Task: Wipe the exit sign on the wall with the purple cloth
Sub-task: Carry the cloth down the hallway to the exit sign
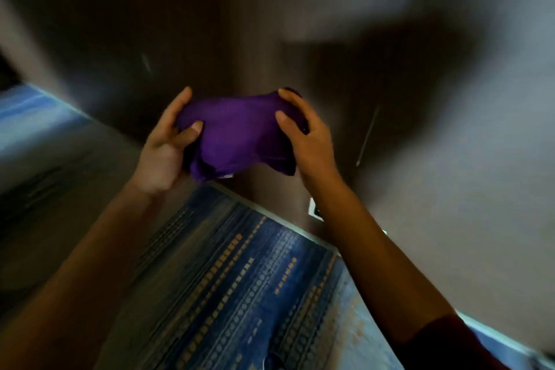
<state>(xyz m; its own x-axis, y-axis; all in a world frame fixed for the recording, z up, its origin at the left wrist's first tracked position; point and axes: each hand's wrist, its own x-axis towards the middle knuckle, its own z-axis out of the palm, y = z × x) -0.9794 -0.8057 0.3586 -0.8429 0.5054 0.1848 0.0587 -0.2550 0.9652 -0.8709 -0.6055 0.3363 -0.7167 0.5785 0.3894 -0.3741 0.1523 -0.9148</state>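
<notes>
Blurred dark wall (180, 24) behind; left hand (165, 147) and right hand (303, 135) fingers pinch a soft, bunched purple cloth (237, 132).

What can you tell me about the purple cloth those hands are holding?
The purple cloth is deep violet, soft-looking fabric, bunched and crumpled rather than spread flat. It is held up in the air before a dark wall, above a blue patterned carpet. The left hand grips its left end, thumb pressed into the fabric; the right hand grips its right end. Loose folds and a corner hang down below. The picture is blurry.
</notes>
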